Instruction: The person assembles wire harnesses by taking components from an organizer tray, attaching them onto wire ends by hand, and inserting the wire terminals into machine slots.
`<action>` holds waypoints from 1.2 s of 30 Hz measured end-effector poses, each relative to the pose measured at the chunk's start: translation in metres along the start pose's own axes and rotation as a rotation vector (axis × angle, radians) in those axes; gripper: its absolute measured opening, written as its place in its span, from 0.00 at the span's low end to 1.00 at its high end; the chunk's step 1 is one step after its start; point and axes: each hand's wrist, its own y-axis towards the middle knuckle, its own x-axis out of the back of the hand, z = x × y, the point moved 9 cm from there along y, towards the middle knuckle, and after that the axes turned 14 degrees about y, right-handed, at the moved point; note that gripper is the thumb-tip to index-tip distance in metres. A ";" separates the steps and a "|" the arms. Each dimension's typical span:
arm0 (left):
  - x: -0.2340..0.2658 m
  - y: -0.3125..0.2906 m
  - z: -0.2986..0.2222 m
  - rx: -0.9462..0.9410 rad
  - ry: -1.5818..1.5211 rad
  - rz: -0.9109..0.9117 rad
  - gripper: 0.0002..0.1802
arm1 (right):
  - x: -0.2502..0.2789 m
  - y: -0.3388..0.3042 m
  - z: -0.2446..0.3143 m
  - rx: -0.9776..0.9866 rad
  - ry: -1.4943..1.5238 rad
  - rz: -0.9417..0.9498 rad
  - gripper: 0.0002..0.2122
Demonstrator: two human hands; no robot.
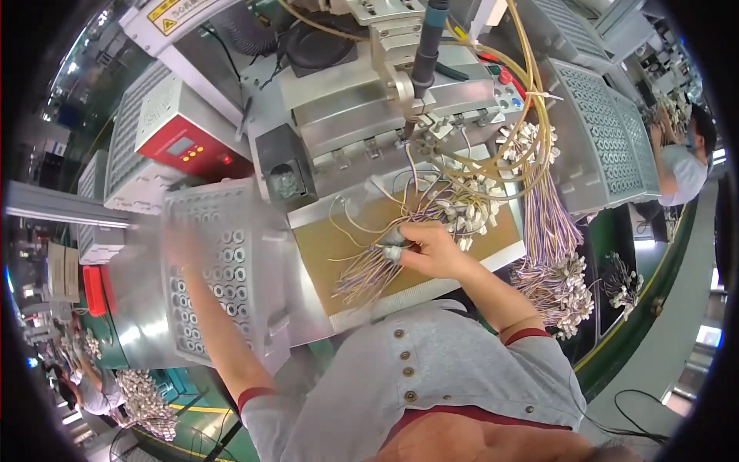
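My right hand [433, 250], with grey covers on the thumb and a fingertip, is closed on a bundle of thin wires [368, 275]. The loose ends fan out to the left over a brown work mat [319, 242], and white connectors [471, 209] lie bunched on the far side of the hand. My left hand [185, 245] is smeared by motion above a grey tray [223, 197] with rows of round, ring-like parts; its fingers cannot be made out. Beyond the mat stands a metal bench machine [342, 119] with a dark upright cylinder [428, 48].
A red-fronted control box [196, 150] stands at the far left, near a small dark bin [285, 165]. Yellowish tubes [531, 69] loop down at the right. Wire bundles [550, 223] hang over the right edge, near another parts tray [604, 131]. Other people work at both sides.
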 end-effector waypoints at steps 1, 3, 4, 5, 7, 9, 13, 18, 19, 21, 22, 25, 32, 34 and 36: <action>0.004 -0.004 0.002 0.001 0.001 0.002 0.21 | -0.001 0.003 0.001 -0.002 0.000 0.002 0.08; 0.020 -0.023 -0.004 0.045 -0.617 0.072 0.17 | -0.001 0.009 0.011 0.085 -0.043 -0.010 0.06; 0.056 -0.044 -0.045 0.045 -0.971 0.179 0.17 | 0.000 0.014 0.012 0.073 -0.005 -0.029 0.06; 0.098 -0.077 -0.096 0.054 -1.322 0.288 0.17 | 0.000 0.016 0.008 0.060 0.003 -0.028 0.06; 0.109 -0.137 -0.153 0.158 -1.658 0.705 0.19 | 0.000 0.022 0.004 0.046 0.055 -0.065 0.05; 0.125 -0.178 -0.193 0.031 -1.512 0.851 0.20 | -0.007 0.026 -0.004 -0.099 0.059 0.009 0.07; 0.142 -0.212 -0.231 0.002 -1.828 0.937 0.18 | -0.008 0.023 -0.007 -0.154 0.018 0.013 0.07; 0.148 -0.217 -0.244 -0.043 -1.893 0.983 0.18 | -0.005 0.017 -0.018 -0.196 0.152 -0.012 0.07; 0.151 -0.217 -0.244 -0.069 -1.919 0.960 0.18 | -0.005 0.017 -0.016 -0.197 0.154 -0.017 0.07; 0.155 -0.217 -0.245 -0.087 -1.912 0.960 0.19 | -0.004 0.018 -0.010 -0.185 0.110 -0.015 0.07; 0.158 -0.217 -0.245 -0.103 -1.906 0.953 0.20 | -0.003 0.018 -0.012 -0.188 0.111 -0.019 0.07; 0.169 -0.216 -0.247 -0.175 -1.898 0.870 0.19 | -0.001 0.018 -0.005 -0.111 0.032 0.003 0.09; 0.195 -0.204 -0.245 -0.351 -1.553 0.479 0.20 | 0.008 0.016 0.005 -0.014 -0.122 -0.020 0.11; 0.207 -0.201 -0.248 -0.459 -1.372 0.346 0.20 | 0.011 0.015 0.011 0.035 -0.171 -0.031 0.12; 0.199 -0.201 -0.250 -0.432 -1.439 0.453 0.19 | 0.012 0.015 0.017 0.036 -0.194 -0.024 0.12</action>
